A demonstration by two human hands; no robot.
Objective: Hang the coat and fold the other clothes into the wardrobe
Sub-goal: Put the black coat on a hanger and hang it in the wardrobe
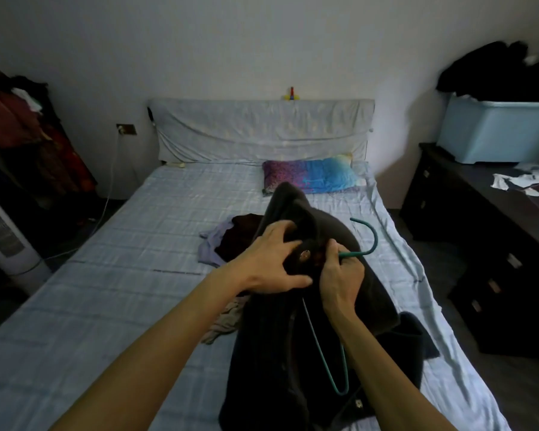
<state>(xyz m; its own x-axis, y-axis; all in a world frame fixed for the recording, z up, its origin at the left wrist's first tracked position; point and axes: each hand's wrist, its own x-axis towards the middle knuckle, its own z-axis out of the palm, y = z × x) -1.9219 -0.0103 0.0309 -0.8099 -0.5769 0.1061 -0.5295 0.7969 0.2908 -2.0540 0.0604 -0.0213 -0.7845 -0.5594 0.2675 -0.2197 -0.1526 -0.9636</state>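
A dark coat (293, 353) hangs in front of me over the bed (122, 275), held up at its collar. My left hand (274, 259) grips the coat's collar beside a metal button. My right hand (339, 278) is closed on the neck of a green wire hanger (369, 241), whose hook points right and whose lower corner pokes out of the coat. Behind the coat lie other clothes: a lilac garment (210, 250) with a dark brown one (240, 234) on it, and a pale crumpled piece (227, 318).
A colourful pillow (311, 175) lies at the bed's head. On the right, a dark dresser (479, 244) carries a light blue bin (495, 129) heaped with dark clothes. At the left edge stand a rack of clothes (19, 135) and a white fan heater (3, 234).
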